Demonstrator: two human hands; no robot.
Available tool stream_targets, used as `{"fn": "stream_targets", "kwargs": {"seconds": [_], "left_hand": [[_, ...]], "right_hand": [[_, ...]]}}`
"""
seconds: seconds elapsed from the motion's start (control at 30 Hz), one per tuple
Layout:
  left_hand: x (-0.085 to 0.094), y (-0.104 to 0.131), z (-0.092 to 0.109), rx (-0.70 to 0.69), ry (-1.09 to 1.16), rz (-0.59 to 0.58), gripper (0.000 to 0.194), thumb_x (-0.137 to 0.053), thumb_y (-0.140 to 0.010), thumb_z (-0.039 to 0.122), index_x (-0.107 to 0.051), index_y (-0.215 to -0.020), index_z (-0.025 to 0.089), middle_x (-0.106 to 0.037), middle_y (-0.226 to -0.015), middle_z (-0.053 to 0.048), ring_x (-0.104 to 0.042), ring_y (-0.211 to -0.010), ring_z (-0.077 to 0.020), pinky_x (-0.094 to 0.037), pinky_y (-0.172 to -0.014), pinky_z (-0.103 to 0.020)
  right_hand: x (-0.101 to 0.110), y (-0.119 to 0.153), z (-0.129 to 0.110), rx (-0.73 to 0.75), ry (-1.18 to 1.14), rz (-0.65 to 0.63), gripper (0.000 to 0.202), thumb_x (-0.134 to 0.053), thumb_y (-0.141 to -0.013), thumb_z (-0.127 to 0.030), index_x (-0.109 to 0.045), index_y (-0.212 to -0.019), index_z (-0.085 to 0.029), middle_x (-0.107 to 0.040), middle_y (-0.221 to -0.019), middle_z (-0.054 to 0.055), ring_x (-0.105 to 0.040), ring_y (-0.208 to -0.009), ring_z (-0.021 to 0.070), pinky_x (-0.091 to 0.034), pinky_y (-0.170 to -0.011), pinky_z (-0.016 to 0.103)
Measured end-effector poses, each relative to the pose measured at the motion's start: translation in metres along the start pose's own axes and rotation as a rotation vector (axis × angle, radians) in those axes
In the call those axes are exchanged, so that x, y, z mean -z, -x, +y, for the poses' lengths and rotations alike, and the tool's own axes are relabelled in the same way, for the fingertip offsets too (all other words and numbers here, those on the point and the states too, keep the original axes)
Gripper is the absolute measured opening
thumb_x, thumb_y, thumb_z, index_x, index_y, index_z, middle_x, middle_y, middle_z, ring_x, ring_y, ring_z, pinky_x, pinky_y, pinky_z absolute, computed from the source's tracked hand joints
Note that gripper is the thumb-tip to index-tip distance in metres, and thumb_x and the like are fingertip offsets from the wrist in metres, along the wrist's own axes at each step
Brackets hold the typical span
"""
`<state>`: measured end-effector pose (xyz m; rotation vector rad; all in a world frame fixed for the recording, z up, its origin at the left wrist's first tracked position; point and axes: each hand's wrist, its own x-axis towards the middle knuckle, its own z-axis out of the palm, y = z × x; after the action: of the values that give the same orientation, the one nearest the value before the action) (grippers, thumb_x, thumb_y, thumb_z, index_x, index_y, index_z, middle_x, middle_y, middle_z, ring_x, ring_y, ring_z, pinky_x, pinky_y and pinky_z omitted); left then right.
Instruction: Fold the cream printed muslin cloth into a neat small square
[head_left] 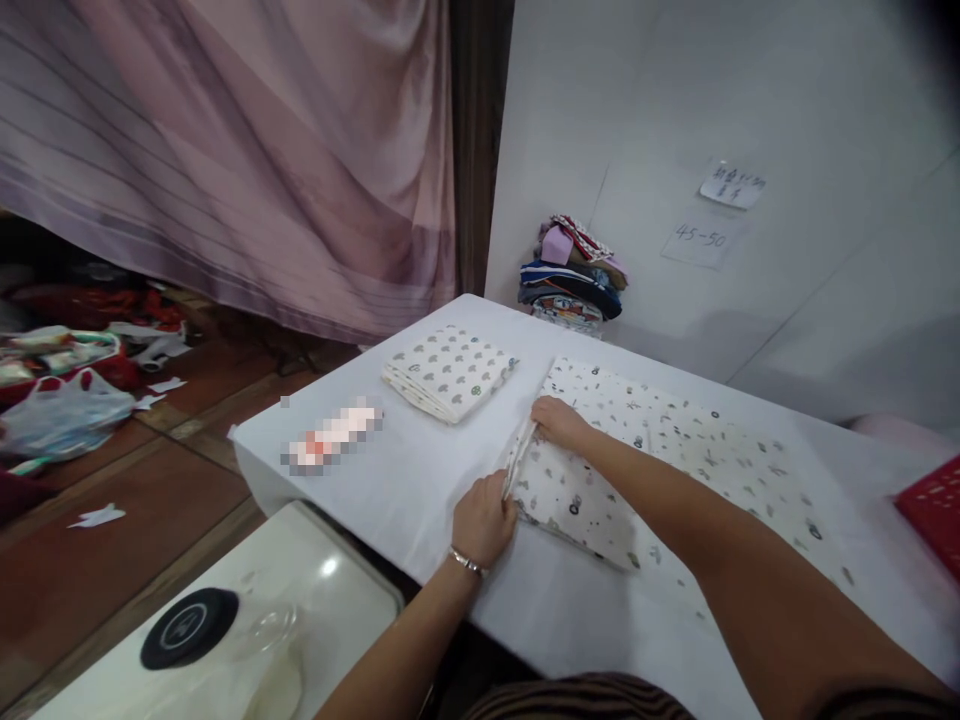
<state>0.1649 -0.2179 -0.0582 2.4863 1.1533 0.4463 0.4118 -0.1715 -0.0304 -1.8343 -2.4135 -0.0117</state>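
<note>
A white cloth with small grey and dark prints [720, 470] lies across the right part of the white-covered table [420, 490]. Its left part is folded over in layers. My left hand [484, 522], with a silver bracelet at the wrist, is closed on the near end of the folded left edge. Farther along that same edge, my right hand [561, 424] grips the fabric with bent fingers. To the left, apart from both hands, rests a folded cloth with grey prints [454, 372].
A blurred-out item [334, 436] lies at the table's left. Folded clothes [574, 275] are stacked by the wall. A red object [934, 510] stands at the right edge. Near left is a pale surface [330, 570] with a black round object [190, 628]. Bags [75, 410] lie on the floor.
</note>
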Motion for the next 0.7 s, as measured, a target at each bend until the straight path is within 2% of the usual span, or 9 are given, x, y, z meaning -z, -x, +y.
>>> {"fn": "stream_targets", "kwargs": {"seconds": [0.2, 0.4, 0.57, 0.7], "left_hand": [[-0.003, 0.000, -0.002, -0.007, 0.042, 0.018, 0.035, -0.046, -0.079, 0.020, -0.051, -0.113, 0.021, -0.062, -0.100, -0.008, -0.056, -0.093, -0.0204, -0.043, -0.080, -0.031], [-0.003, 0.001, -0.004, 0.001, 0.084, 0.027, 0.033, -0.046, -0.078, 0.020, -0.052, -0.111, 0.022, -0.062, -0.103, -0.007, -0.056, -0.095, -0.0202, -0.042, -0.081, -0.031], [0.000, -0.001, -0.004, 0.085, 0.126, -0.006, 0.036, -0.046, -0.079, 0.022, -0.050, -0.114, 0.021, -0.063, -0.101, -0.006, -0.057, -0.094, -0.0195, -0.042, -0.080, -0.030], [0.001, 0.000, -0.004, 0.078, 0.132, -0.006, 0.036, -0.046, -0.079, 0.021, -0.050, -0.115, 0.020, -0.062, -0.103, -0.006, -0.056, -0.097, -0.0192, -0.042, -0.082, -0.030]], "right_hand": [[0.005, 0.011, 0.005, 0.009, -0.033, -0.025, 0.024, -0.045, -0.076, -0.008, -0.064, -0.087, -0.017, -0.061, -0.096, 0.008, -0.048, -0.099, 0.0211, -0.035, -0.088, 0.033], [0.010, -0.011, 0.003, -0.055, -0.081, -0.142, 0.030, -0.044, -0.076, -0.008, -0.067, -0.090, -0.020, -0.065, -0.095, 0.006, -0.052, -0.097, 0.0212, -0.035, -0.089, 0.034], [0.012, -0.027, 0.004, -0.033, -0.033, -0.206, 0.042, -0.051, -0.066, -0.001, -0.068, -0.098, -0.023, -0.064, -0.108, 0.006, -0.049, -0.109, 0.0239, -0.034, -0.091, 0.036], [0.011, -0.034, 0.006, -0.022, -0.014, -0.313, 0.040, -0.051, -0.068, -0.004, -0.069, -0.098, -0.023, -0.064, -0.110, 0.007, -0.049, -0.111, 0.0238, -0.035, -0.092, 0.036]]}}
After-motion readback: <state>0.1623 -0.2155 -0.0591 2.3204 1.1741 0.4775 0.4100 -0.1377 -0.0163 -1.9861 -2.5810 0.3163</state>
